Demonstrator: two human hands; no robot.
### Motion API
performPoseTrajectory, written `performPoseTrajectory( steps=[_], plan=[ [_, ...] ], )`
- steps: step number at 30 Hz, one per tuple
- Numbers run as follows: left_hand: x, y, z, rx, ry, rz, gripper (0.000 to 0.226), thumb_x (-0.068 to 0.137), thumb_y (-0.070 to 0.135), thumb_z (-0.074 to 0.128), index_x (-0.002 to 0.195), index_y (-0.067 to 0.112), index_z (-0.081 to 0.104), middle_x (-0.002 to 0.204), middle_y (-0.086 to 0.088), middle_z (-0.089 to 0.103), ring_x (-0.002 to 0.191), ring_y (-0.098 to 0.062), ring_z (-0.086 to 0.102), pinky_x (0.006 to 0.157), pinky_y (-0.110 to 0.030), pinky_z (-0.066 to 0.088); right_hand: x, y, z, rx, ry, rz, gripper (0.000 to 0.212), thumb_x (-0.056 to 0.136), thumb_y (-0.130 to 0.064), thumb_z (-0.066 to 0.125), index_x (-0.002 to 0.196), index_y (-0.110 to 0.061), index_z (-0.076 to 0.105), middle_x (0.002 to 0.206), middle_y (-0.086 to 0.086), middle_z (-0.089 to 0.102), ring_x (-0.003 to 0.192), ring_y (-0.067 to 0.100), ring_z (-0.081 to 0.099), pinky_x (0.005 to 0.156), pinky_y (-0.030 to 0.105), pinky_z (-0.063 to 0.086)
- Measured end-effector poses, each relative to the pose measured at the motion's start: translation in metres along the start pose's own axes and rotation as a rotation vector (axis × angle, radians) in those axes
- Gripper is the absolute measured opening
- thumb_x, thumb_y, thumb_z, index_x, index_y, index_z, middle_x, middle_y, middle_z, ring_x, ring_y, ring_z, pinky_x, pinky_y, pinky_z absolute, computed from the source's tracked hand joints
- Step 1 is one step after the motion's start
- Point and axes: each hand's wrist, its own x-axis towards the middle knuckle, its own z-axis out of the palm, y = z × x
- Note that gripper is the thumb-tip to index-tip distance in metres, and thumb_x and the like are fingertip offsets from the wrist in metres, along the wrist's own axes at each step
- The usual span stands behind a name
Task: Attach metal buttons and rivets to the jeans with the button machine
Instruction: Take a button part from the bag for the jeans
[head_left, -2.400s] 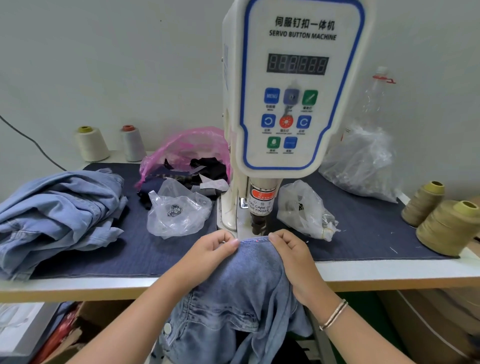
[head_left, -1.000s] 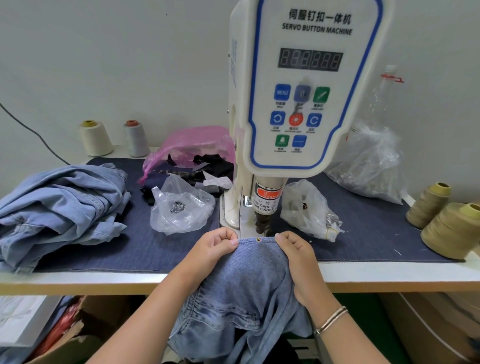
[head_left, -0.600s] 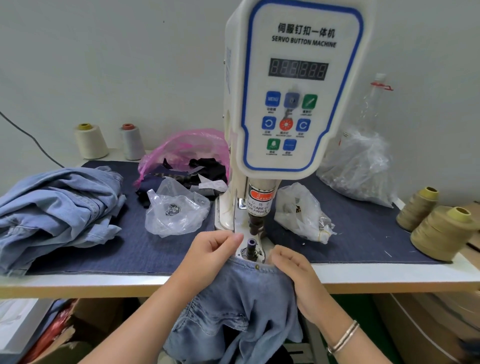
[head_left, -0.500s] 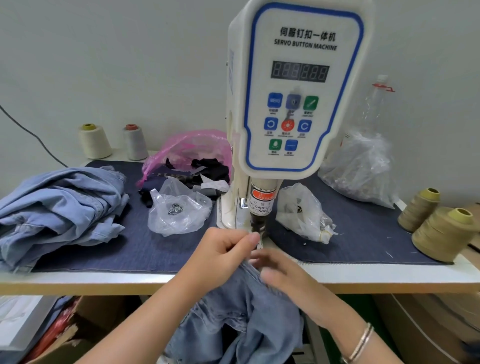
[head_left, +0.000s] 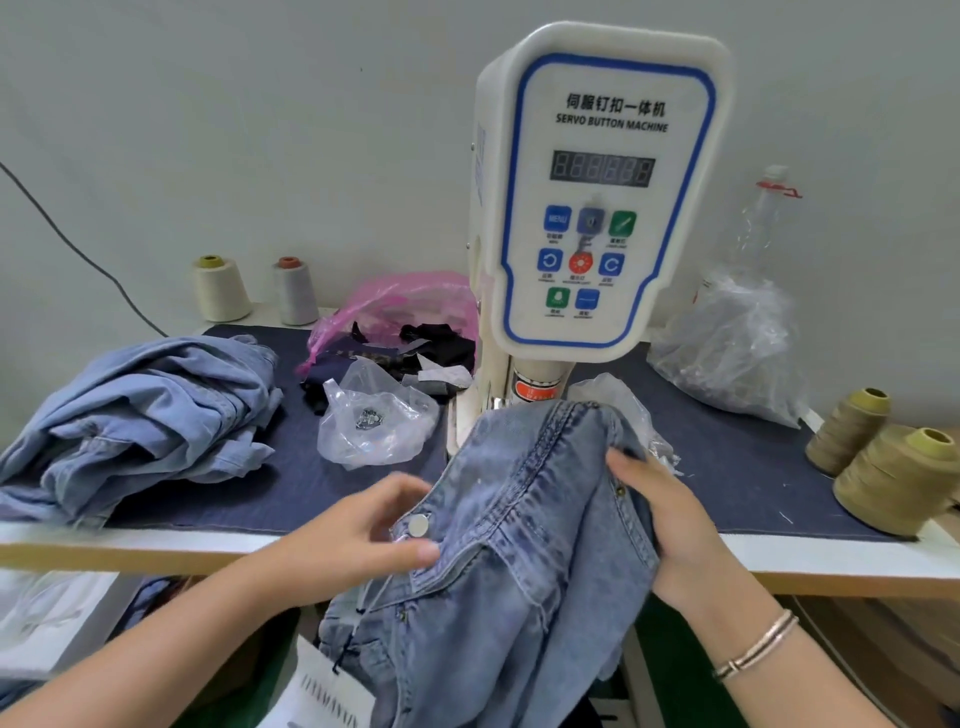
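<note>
Jeans (head_left: 524, 519) – mach. (head_left: 597, 208) "SERVO BUTTON MACHINE"

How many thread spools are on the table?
4: cream spool and grey spool back left by the wall; two olive spools at the right edge. Bags could hide more.

The jeans (head_left: 524, 525) have come away from under the button machine (head_left: 597, 208); a moment ago their edge lay stretched flat at its post, now they are bunched up in front of it, hiding the post. A metal button (head_left: 418, 525) shows on the waistband, facing up. The left hand (head_left: 358, 535) has dropped back from the machine and pinches the denim beside that button. The right hand (head_left: 660, 514) has shifted to grip a fold at the machine's right.
</note>
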Motion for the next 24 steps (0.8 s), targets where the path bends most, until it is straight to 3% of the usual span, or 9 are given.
performPoseTrajectory(
  steps=[2, 4, 8, 11, 13, 16, 19, 21, 24],
  plan=[
    [-0.005, 0.000, 0.001, 0.025, -0.054, -0.039, 0.043, 0.076, 0.066, 0.065, 0.104, 0.033, 0.066, 0.090, 0.005, 0.069, 0.077, -0.007, 0.061, 0.073, -0.033, 0.051, 0.001, 0.000, -0.001, 0.000, -0.013, 0.002, 0.022, 0.073, -0.020, 0.063, 0.090, -0.019, 0.078, 0.097, 0.010, 0.073, 0.084, 0.025, 0.072, 0.064, 0.033, 0.057],
    [-0.006, 0.011, -0.006, -0.046, 0.048, -0.001, 0.028, 0.082, 0.059, 0.064, 0.090, 0.032, 0.070, 0.066, 0.009, 0.061, 0.056, -0.004, 0.051, 0.055, -0.019, 0.040, 0.002, -0.004, -0.008, -0.036, -0.023, -0.012, 0.021, 0.075, -0.020, 0.065, 0.092, -0.019, 0.078, 0.098, 0.009, 0.073, 0.087, 0.025, 0.071, 0.066, 0.033, 0.057],
    [0.005, 0.045, -0.029, -0.361, 0.215, 0.094, 0.018, 0.086, 0.040, 0.062, 0.096, 0.031, 0.074, 0.095, 0.005, 0.075, 0.088, -0.009, 0.071, 0.074, -0.017, 0.051, -0.002, -0.031, -0.016, -0.567, -0.054, -0.064, 0.024, 0.075, -0.034, 0.067, 0.098, -0.032, 0.073, 0.104, -0.003, 0.073, 0.095, 0.016, 0.069, 0.070, 0.021, 0.055],
    [0.023, 0.074, -0.029, -0.283, 0.208, 0.197, 0.016, 0.089, 0.034, 0.060, 0.091, 0.030, 0.076, 0.096, 0.010, 0.074, 0.093, -0.002, 0.067, 0.076, -0.009, 0.046, -0.005, -0.038, -0.013, -0.793, -0.083, 0.009, 0.021, 0.074, -0.051, 0.072, 0.091, -0.041, 0.064, 0.090, -0.035, 0.067, 0.085, -0.015, 0.062, 0.064, 0.006, 0.048],
    [0.032, 0.088, -0.029, -0.243, 0.166, 0.219, 0.018, 0.089, 0.031, 0.058, 0.092, 0.028, 0.076, 0.099, 0.009, 0.074, 0.095, -0.002, 0.068, 0.077, -0.007, 0.045, -0.003, -0.037, -0.010, -0.853, -0.069, 0.030, 0.024, 0.069, -0.061, 0.065, 0.086, -0.045, 0.060, 0.080, -0.041, 0.062, 0.076, -0.020, 0.059, 0.057, 0.003, 0.044],
    [0.036, 0.097, -0.034, -0.168, 0.109, 0.236, 0.016, 0.092, 0.026, 0.060, 0.095, 0.020, 0.075, 0.088, 0.013, 0.074, 0.076, 0.005, 0.067, 0.065, -0.002, 0.044, 0.001, -0.037, -0.007, -0.798, -0.121, 0.176, 0.034, 0.066, -0.065, 0.068, 0.096, -0.054, 0.056, 0.092, -0.035, 0.066, 0.087, -0.010, 0.063, 0.069, 0.012, 0.049],
    [0.034, 0.101, -0.045, -0.042, 0.103, 0.222, 0.016, 0.089, 0.035, 0.064, 0.089, 0.020, 0.072, 0.062, 0.018, 0.061, 0.046, 0.004, 0.047, 0.049, -0.004, 0.036, 0.006, -0.043, -0.003, -0.800, -0.245, 0.220, 0.044, 0.072, -0.032, 0.068, 0.115, -0.031, 0.060, 0.111, -0.007, 0.071, 0.103, 0.015, 0.067, 0.090, 0.032, 0.052],
    [0.033, 0.099, -0.054, 0.016, 0.091, 0.179, 0.028, 0.081, 0.049, 0.066, 0.085, 0.022, 0.072, 0.067, 0.001, 0.054, 0.058, -0.012, 0.043, 0.060, -0.022, 0.036, 0.009, -0.048, 0.002, -0.789, -0.264, 0.209, 0.045, 0.067, -0.018, 0.064, 0.112, -0.018, 0.064, 0.112, 0.005, 0.071, 0.105, 0.025, 0.065, 0.095, 0.040, 0.050],
    [0.031, 0.098, -0.061, 0.015, 0.089, 0.176, 0.035, 0.077, 0.057, 0.062, 0.084, 0.025, 0.073, 0.065, -0.008, 0.043, 0.057, -0.018, 0.033, 0.055, -0.026, 0.028, 0.010, -0.048, 0.010, -0.829, -0.361, 0.183, 0.036, 0.066, -0.016, 0.064, 0.102, -0.022, 0.067, 0.107, 0.001, 0.072, 0.101, 0.020, 0.067, 0.089, 0.032, 0.052]
  ],
)
